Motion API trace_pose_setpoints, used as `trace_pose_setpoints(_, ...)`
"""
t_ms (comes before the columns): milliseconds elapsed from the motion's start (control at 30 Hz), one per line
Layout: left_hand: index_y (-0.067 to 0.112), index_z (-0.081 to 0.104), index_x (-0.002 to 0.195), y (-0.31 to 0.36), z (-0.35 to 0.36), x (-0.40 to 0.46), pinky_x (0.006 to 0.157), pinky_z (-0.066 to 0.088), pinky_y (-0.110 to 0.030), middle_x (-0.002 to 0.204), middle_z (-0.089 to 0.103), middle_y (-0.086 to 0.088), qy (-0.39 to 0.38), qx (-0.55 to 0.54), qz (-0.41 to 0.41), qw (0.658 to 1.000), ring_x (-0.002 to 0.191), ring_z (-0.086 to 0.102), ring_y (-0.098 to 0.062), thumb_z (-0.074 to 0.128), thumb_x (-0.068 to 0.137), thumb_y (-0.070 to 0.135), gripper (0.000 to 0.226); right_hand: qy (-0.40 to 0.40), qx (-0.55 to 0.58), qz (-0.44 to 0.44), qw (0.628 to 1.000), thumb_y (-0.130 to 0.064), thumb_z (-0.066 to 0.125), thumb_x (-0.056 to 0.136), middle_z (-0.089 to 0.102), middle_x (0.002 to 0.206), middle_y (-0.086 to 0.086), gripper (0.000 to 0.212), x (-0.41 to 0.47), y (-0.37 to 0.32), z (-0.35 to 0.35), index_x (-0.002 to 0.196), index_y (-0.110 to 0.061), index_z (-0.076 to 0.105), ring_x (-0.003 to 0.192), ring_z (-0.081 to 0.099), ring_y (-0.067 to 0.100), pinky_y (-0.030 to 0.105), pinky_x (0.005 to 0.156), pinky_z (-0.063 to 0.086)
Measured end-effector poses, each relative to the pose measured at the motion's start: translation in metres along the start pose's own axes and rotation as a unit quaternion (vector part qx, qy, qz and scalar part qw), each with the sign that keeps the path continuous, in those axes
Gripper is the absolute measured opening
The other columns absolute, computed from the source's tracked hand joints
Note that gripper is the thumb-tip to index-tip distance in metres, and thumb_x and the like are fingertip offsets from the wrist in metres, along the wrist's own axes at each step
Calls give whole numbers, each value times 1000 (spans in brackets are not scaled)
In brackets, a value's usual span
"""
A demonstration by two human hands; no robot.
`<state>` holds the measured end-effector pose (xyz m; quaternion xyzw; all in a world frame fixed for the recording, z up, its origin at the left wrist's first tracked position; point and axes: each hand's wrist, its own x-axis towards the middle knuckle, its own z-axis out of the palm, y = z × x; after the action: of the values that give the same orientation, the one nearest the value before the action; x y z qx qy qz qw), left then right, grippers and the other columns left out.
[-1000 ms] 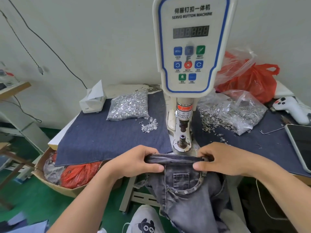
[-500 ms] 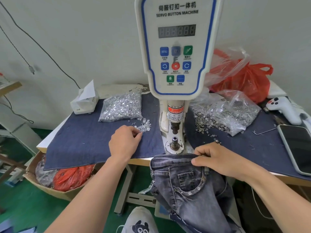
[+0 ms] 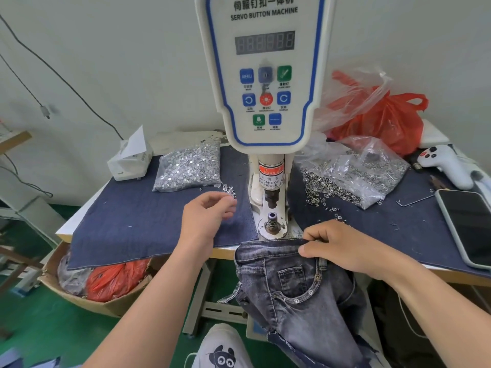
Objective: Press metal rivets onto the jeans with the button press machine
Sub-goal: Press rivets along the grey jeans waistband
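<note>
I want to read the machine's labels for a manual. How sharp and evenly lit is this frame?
Head view: soft, even light with no hard shadows; the button press machine title reads clearly, its small button captions blur; wide-angle bending at the edges; the left hand fingertips are slightly motion-blurred.

Work table [image 3: 79, 221], as I see it:
Navy denim cloth [image 3: 138, 221] covers it; press machine [image 3: 265, 75] at 12 o'clock, phone [image 3: 470, 224] at 3.

Right hand [image 3: 342, 248] on jeans [image 3: 297, 293]
</note>
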<state>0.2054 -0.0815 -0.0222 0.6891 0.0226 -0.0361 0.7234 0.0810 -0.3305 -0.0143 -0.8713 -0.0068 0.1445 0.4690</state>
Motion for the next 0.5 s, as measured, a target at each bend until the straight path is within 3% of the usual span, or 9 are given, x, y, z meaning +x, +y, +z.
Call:
trace_pose_setpoints(100,7,75,88,4,12,-11,69,60,-19,84,79,-11,-40,-114,-57,991,71,73,-13,78,91,6,5,1,-2,-1,1000,-34,70,93,36,55,-10,47,0,0,0,58,-25,39,66,38,18,38,69,28)
trace_pose_setpoints(167,5,74,90,5,18,-16,69,60,-19,85,79,-11,-56,-136,-73,986,70,74,-12,77,93,6,4,2,1,0,1000,-35,70,93,35,55,-10,48,0,0,0,58,-25,38,65,36,19,39,68,27)
trace_pose_setpoints(367,5,75,108,3,23,-25,81,61,-23,101,81,-15,-113,-60,-57,990,90,77,-18,81,89,6,20,1,4,-2,1000,-36,70,93,33,58,-7,47,-2,-1,0,59,-25,39,60,29,17,37,64,24)
trace_pose_setpoints(500,18,84,94,-1,26,-31,84,61,-25,98,82,-7,-135,11,-4,991,91,77,-17,79,93,11,9,0,2,-4,1000,-37,69,93,32,60,-5,47,-2,-2,-1,59,-25,39,58,25,15,35,62,23)
